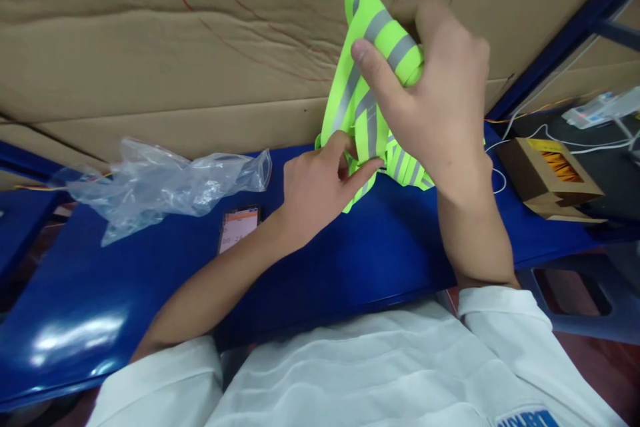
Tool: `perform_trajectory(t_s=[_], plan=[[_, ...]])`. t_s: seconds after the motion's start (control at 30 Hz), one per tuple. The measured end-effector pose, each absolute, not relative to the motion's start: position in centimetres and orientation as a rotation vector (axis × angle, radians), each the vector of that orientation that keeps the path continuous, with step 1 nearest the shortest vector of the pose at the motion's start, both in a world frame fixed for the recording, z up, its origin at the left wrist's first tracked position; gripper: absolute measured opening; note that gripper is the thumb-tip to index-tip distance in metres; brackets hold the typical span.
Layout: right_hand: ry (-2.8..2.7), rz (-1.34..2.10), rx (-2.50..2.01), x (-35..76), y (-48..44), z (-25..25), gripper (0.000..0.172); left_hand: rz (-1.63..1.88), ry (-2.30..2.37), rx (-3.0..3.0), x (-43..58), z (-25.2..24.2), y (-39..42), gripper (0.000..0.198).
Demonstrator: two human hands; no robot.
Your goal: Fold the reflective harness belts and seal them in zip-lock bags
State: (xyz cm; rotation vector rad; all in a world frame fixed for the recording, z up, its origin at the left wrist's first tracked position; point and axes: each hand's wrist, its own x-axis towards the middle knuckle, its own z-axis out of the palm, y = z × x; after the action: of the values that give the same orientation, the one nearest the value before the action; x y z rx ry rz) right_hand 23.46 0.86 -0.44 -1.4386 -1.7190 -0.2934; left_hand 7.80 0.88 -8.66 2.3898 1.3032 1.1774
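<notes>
Two bare hands are busy with one long neon strap [345, 93], yellow-green with grey bands, up over the back edge of the bench [400, 240] a bit right of the middle. Right hand [440, 80] has the folded upper part gripped, thumb flat across the front and the fingers mostly tucked out of sight behind it. Left hand [320, 180] is lower down, closed to a narrow pinch, with thumb and index finger on the hanging lower part. More striped material [407, 167] lies under the right hand, near the bench's back edge.

Over toward the back left corner there's a crumpled clear plastic bag [175, 180], partly up against the brown cardboard [125, 73] standing behind the bench. Between that bag and the left forearm sits a phone [239, 227] with its screen lit, the forearm covering its lower end; can't read the whole display. Way over at the bench's right end there's a small open cardboard box [540, 173], something orange showing through its opening, with a white cable [500, 177] looping just beside it.
</notes>
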Motion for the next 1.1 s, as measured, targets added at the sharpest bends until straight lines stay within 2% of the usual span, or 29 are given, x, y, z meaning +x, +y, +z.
perform_trajectory(t_s=[0.23, 0.4, 0.53, 0.63, 0.8, 0.93, 1.1], plan=[[-1.738, -0.241, -1.279, 25.9, 1.1, 0.3, 0.03, 1.02, 0.911, 2.262, 6.2, -6.5, 1.8, 0.029], [-1.704, -0.088, -1.261, 27.2, 1.3, 0.7, 0.019, 0.618, 0.687, 1.885, 4.2, -5.6, 3.3, 0.024], [-1.688, 0.134, -1.184, 27.3, 1.2, 0.9, 0.021, 0.456, 0.649, 2.058, 3.9, -6.2, 4.4, 0.031], [-1.695, 0.175, -1.142, 27.5, 1.0, 1.0, 0.021, 0.506, 0.745, 2.398, 4.2, -6.9, 5.0, 0.039], [-1.707, 0.177, -1.155, 28.1, 1.1, 1.2, 0.03, 0.591, 0.828, 2.491, 4.3, -7.8, 5.7, 0.026], [-1.663, 0.143, -1.111, 28.6, 1.5, 1.3, 0.032, 0.433, 0.783, 2.569, 3.8, -8.1, 6.0, 0.008], [-1.613, 0.13, -1.021, 29.3, 1.7, 1.5, 0.035, 0.296, 0.598, 2.429, 4.1, -8.4, 5.8, 0.009]])
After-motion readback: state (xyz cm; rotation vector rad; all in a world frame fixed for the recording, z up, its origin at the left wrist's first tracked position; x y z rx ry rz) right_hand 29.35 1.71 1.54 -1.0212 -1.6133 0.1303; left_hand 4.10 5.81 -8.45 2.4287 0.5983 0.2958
